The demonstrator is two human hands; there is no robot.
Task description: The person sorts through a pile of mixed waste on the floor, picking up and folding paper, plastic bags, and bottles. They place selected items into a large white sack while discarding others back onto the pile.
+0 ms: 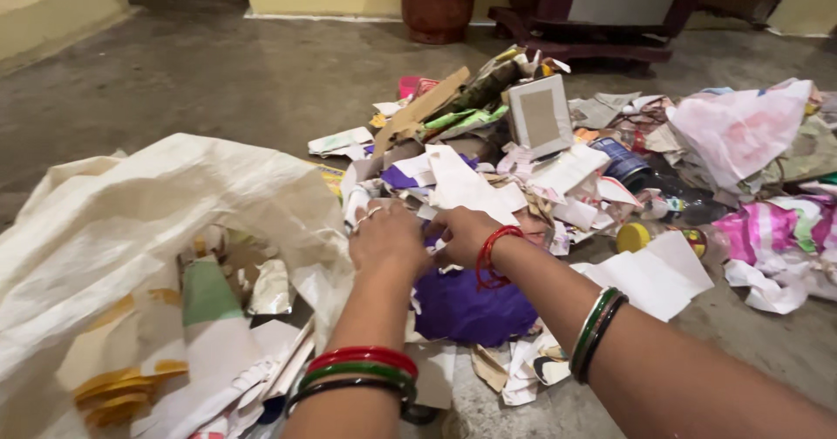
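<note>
Both hands (427, 238) had closed on scrap paper (462, 186) at mid-frame; lifting small bunches toward the open sack (131, 221) seemed wisest.

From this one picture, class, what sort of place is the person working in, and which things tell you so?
Probably a waste-sorting spot on the bare concrete floor of a building. A heap of scrap paper and wrappers covers the ground, and a white sack beside the hands already holds paper and card.
</note>
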